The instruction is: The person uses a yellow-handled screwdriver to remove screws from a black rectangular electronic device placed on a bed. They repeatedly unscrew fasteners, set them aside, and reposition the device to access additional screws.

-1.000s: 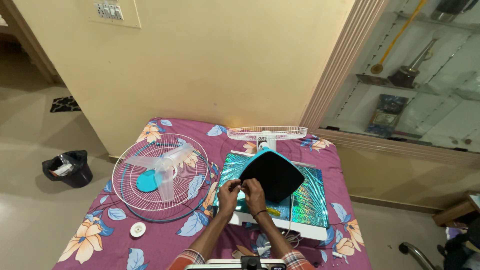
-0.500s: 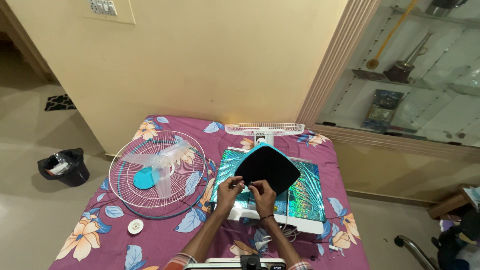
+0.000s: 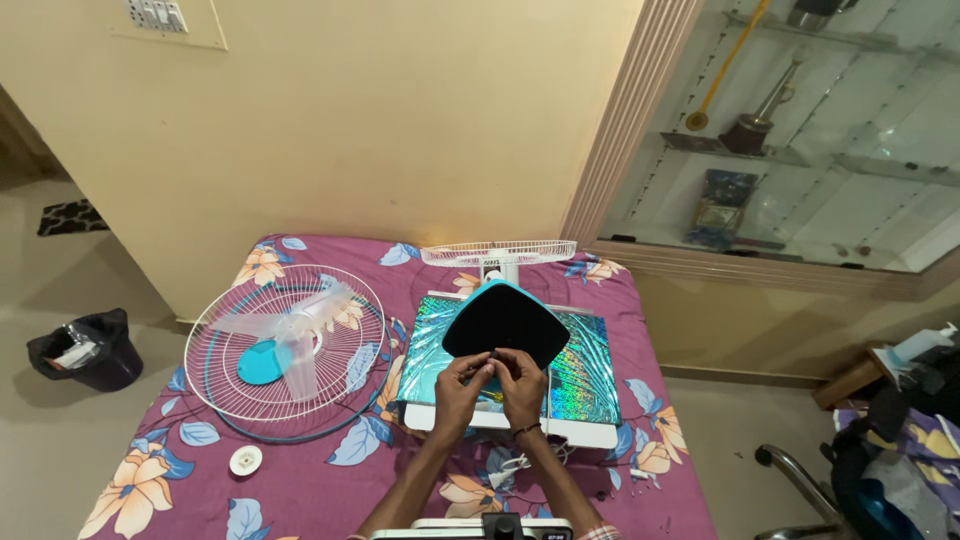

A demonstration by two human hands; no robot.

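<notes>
Your fingers on both the left hand (image 3: 462, 383) and the right hand (image 3: 521, 384) pinch together at the near edge of the black, blue-rimmed fan housing (image 3: 503, 319), which lies just beyond them on a shiny holographic base (image 3: 585, 375). Well to their left rests the wire fan guard (image 3: 285, 345) with its translucent blades (image 3: 295, 325).

Black bin (image 3: 82, 350), white cap (image 3: 245, 460), glass shelves (image 3: 800, 150)
</notes>
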